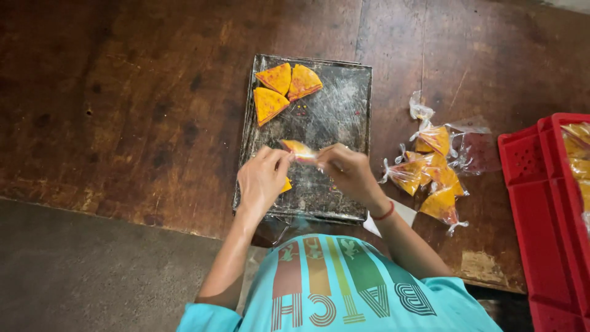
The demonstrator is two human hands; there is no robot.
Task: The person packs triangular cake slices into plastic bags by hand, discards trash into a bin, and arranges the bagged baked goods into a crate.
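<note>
Head view: both hands pinch a glossy triangular wedge (299,149).

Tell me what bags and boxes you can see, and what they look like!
Small clear bag: held between left hand and right hand over the metal tray, orange wedge inside.
Pile of filled bags: on the wooden table right of the tray, clear, knotted, triangular orange pieces inside.
Red plastic crate: far right edge, boxy, more orange packets inside.
Bare orange wedges: tray's top corner, unwrapped.
</note>
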